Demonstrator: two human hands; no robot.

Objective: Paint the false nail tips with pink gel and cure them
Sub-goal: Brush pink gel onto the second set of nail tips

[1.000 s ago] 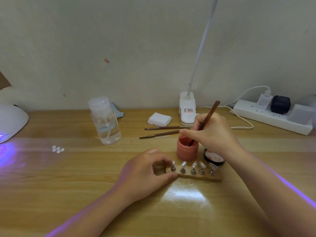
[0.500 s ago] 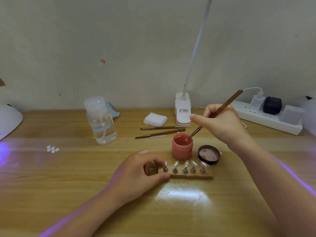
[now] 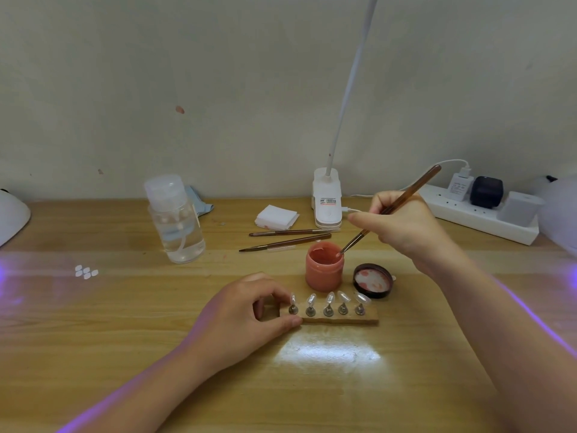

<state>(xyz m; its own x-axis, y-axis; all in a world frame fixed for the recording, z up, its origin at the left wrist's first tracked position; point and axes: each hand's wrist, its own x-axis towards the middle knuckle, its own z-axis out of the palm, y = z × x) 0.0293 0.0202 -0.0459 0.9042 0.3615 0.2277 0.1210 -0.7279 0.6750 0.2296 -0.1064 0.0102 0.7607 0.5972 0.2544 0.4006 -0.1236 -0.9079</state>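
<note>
Several clear false nail tips [image 3: 327, 300] stand on small metal pegs in a wooden holder [image 3: 340, 318] on the desk. My left hand [image 3: 246, 320] pinches the holder's left end between thumb and fingers. Just behind it stands an open jar of pink gel [image 3: 324, 267], its dark lid [image 3: 373, 280] lying to the right. My right hand [image 3: 402, 226] grips a brown brush [image 3: 396, 204], tilted, with its tip at the jar's right rim in the gel.
Two more brushes [image 3: 287, 242] lie behind the jar, beside folded white wipes [image 3: 276, 217] and a clip lamp base [image 3: 327, 203]. A clear pump bottle [image 3: 175, 220] stands at left, loose nail tips [image 3: 86, 272] beyond it, a white curing lamp [image 3: 12, 214] at far left, a power strip [image 3: 480, 215] at right.
My right hand has drawn back to the right and tilted the brush, so its tip now rests at the jar's right rim. The left hand stays on the holder.
</note>
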